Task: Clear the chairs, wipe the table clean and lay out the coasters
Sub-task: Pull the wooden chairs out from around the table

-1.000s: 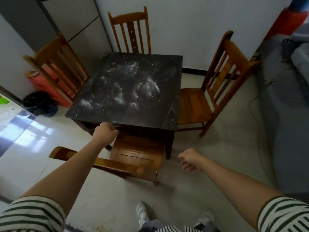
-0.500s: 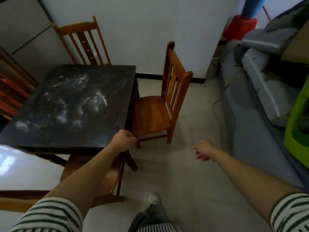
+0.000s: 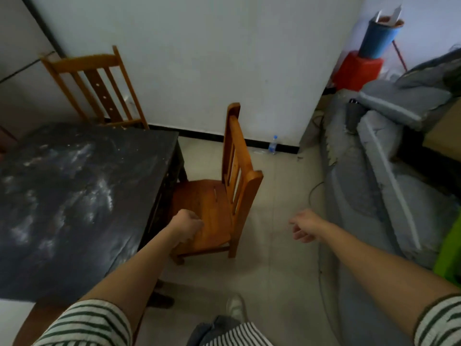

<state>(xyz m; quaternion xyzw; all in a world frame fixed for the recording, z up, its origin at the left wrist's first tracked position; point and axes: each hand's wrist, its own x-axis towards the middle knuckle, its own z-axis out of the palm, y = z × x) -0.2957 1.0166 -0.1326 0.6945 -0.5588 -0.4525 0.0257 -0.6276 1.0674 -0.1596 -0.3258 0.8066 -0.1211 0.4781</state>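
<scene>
Status: early stage, nothing finished.

The bench (image 3: 74,196) has a dark top with white powdery smears over most of it, so it is not yet wiped. No cloth and no coasters are in view.

Chairs are not cleared. The side chair (image 3: 212,203) stands at the bench's right edge with its seat partly under the top and nothing on it. The far chair (image 3: 99,83) stands at the bench's far edge, its seat hidden. A brown seat (image 3: 37,318) shows under the bench's near edge, likely a third chair.

Left hand (image 3: 188,227): just off the bench's near right corner, over the front of the side chair's seat. The fingers are curled together in a fist and nothing shows in them. Whether it touches the seat I cannot tell.

Right hand (image 3: 305,227): right of the bench, past the side chair, over the floor. The fingers are loosely curled and hold nothing.

Judgement: the side chair looks next in line. Chairs, wipe and coasters all remain.

Containers:
- The blue bucket (image 3: 379,41) is well right of the bench on a red stand (image 3: 356,73). Pale pieces poke out of it, kind unclear.
- The bottle (image 3: 273,144) is on the floor beyond the bench's far right corner. Its fill is unreadable.
- The green bin (image 3: 449,250) is far right of the bench, with its contents hidden.
</scene>
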